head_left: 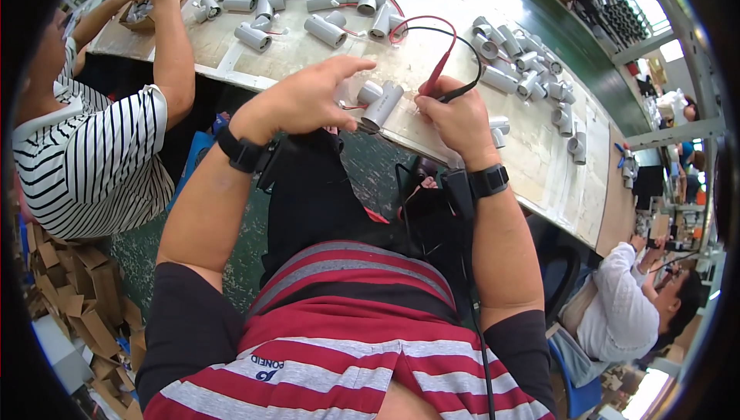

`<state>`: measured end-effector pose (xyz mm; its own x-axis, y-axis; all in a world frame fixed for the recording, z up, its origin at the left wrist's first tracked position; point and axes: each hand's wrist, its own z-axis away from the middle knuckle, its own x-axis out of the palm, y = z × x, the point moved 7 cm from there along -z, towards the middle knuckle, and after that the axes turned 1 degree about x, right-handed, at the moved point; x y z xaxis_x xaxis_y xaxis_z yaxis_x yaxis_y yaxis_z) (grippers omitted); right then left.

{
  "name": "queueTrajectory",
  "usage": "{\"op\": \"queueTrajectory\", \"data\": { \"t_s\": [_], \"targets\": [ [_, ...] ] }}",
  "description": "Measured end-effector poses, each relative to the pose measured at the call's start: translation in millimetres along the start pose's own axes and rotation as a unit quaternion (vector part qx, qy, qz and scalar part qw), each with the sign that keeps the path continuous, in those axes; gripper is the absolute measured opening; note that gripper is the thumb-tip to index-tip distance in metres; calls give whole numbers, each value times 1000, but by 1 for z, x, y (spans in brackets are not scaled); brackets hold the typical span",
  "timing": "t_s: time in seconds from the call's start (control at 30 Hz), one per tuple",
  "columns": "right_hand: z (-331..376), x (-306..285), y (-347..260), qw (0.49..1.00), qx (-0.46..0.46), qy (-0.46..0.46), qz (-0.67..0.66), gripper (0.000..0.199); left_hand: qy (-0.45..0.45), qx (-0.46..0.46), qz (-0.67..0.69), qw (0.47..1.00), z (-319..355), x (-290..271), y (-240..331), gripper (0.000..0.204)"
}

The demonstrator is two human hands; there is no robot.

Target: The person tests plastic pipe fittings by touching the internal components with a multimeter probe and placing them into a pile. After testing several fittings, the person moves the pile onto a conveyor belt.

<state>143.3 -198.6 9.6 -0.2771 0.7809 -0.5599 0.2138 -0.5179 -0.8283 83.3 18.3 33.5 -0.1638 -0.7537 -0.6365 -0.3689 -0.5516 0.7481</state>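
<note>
My left hand [302, 101] hovers at the table's near edge with thumb and fingers spread, holding nothing. Just right of its fingertips lies a grey cylindrical part [385, 105], with a shorter grey round piece [370, 93] and a thin red wire beside it. My right hand [461, 121] pinches a red test probe [437, 73] and a black test probe [462, 91] together. Their tips are hard to make out at my fingers, apart from the cylinder. Red and black leads loop up from the probes over the table.
Many grey cylinders [325, 32] with wires lie across the table's far left. Another pile [532, 65] covers its right side. A co-worker in a striped shirt [100, 158] works at the left; another person in white [617, 308] sits at the right. Cardboard pieces [96, 289] heap at lower left.
</note>
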Motion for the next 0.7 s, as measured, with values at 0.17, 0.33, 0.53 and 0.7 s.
{"op": "queueTrajectory", "data": {
  "t_s": [0.17,0.33,0.53,0.7],
  "targets": [
    [-2,3,6,999,22,-10,-32,14,-67,-122,169,976,6,18,-13,55],
    [-3,7,12,993,43,-10,-114,14,-21,25,204,978,-9,3,-33,55],
    [-2,3,16,991,45,7,-125,12,-151,163,-38,974,-40,15,-4,52],
    [2,-7,3,985,47,16,-163,13,-284,101,-122,946,-59,36,8,53]
  ]
}}
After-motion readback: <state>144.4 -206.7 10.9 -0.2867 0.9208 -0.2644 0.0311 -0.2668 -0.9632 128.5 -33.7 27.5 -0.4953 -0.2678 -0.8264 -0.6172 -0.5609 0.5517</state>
